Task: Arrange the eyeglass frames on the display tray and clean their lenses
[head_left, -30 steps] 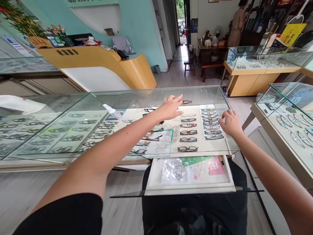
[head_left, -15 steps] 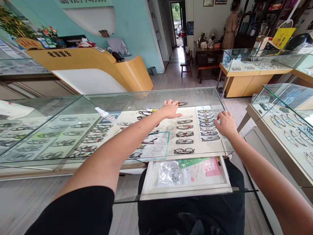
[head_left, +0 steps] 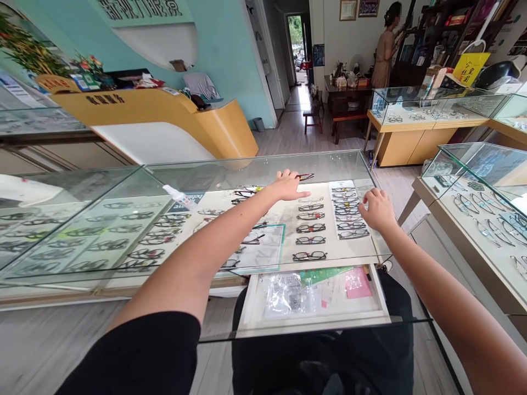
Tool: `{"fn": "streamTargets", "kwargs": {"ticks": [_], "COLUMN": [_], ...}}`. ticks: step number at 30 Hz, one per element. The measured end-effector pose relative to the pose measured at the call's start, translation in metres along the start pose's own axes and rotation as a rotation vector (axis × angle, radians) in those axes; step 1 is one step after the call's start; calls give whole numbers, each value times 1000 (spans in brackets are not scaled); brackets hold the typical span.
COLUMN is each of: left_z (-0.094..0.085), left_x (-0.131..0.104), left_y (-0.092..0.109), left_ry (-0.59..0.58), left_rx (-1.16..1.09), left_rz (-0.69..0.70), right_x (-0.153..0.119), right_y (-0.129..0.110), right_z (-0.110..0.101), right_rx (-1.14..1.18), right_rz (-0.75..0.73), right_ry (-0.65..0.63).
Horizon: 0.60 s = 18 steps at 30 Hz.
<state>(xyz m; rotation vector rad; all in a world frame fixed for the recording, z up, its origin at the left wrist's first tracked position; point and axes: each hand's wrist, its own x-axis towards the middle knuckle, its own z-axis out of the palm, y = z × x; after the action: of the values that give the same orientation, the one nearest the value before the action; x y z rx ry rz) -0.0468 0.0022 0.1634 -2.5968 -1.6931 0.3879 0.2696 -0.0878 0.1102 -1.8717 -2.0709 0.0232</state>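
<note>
My left hand (head_left: 288, 185) reaches over the glass case (head_left: 247, 160), its thumb stretched out to the right. Dark red glasses (head_left: 305, 177) show just beyond its fingertips; whether the fingers touch them is unclear. Below it, a column of glasses (head_left: 310, 227) lies on the white case floor. My right hand (head_left: 376, 208) is at the case's right edge, fingers curled, beside a white card (head_left: 348, 211) bearing a column of glasses. What its fingertips hold, if anything, is hidden. A white bottle (head_left: 180, 196) lies tilted on the left.
An open drawer (head_left: 313, 318) near my lap holds plastic bags, a green sheet and pink paper (head_left: 358, 282). More glasses cases (head_left: 486, 219) stand at the right. A person (head_left: 385, 46) stands by shelves at the back. A wooden counter (head_left: 230, 131) is at the back left.
The view has shifted slightly. Both hands keep nearly the same places over the case. The person at the back has turned slightly.
</note>
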Motion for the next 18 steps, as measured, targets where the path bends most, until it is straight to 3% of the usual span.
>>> {"fn": "streamTargets", "kwargs": {"ticks": [5, 9, 14, 18], "left_z": [-11, -22, -39, -52], "left_x": [-20, -53, -123, -191], "left_y": [4, 15, 45, 70], "left_ry": [69, 151, 212, 84], "left_rx": [-27, -70, -241, -509], "left_rz": [13, 85, 287, 492], "right_x": [1, 1, 1, 1], "right_y": [1, 4, 7, 7], "right_z": [1, 4, 6, 6], "right_rx": [-2, 13, 18, 12], "right_rz": [-7, -16, -36, -38], "right_ry": [13, 25, 45, 58]}}
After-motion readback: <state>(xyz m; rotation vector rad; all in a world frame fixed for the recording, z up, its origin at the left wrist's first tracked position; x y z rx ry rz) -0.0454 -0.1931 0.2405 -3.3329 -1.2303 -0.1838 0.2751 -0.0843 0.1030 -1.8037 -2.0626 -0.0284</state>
